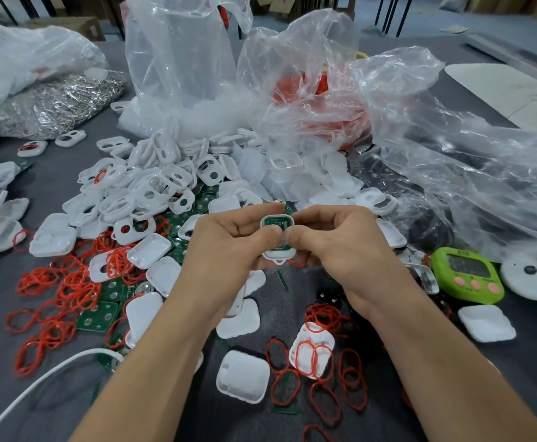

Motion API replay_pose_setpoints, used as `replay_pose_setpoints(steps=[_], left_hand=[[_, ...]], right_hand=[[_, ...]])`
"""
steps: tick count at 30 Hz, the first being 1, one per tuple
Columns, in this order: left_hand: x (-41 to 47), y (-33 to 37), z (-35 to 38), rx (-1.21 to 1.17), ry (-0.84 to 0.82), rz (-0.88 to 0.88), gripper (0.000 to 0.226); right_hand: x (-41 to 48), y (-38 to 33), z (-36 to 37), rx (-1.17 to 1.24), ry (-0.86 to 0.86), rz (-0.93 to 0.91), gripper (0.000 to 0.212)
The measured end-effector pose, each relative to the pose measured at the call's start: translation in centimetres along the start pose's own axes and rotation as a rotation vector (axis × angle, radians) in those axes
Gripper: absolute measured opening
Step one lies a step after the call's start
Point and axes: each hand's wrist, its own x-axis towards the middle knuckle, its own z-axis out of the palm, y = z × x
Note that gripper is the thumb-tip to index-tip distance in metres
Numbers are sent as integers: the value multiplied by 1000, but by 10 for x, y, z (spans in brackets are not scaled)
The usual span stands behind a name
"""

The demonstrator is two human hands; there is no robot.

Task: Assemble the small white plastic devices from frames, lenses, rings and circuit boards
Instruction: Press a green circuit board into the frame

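Note:
Both hands meet at the centre of the view around one small white device frame (pixel 276 257) with a green circuit board (pixel 278 223) seated in it. My left hand (pixel 225 240) grips its left side, and my right hand (pixel 340 240) grips its right side. Both thumbs press on the board's face. A heap of white frames (pixel 152 189) lies behind the hands. Loose red rings (pixel 72 291) spread at the left, and more red rings (pixel 324 317) lie under my right wrist. Green circuit boards (pixel 98 317) lie among the rings, and white covers (pixel 243 376) sit in front.
Clear plastic bags (pixel 184 59) of parts stand at the back, one holding red rings (pixel 318 100). A bag of metal rings (pixel 59 103) is at the back left. A green timer (pixel 466 274) and a white controller (pixel 535 279) sit at the right. A white cable (pixel 37 381) crosses the front left.

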Motion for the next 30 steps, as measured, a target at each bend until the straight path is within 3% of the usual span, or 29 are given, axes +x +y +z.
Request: replay_pose_setpoints(steps=[18,25,30], left_hand=[[0,-2,7,6,132,44,19],[-1,2,0,-64,-49,-23,33],[-1,2,5,-77,5,-42,30]], right_hand=[[1,5,5,-17,19,-42,11],[0,2,6,-69,141,-74,23],[-1,4,6,-119,129,-105,23]])
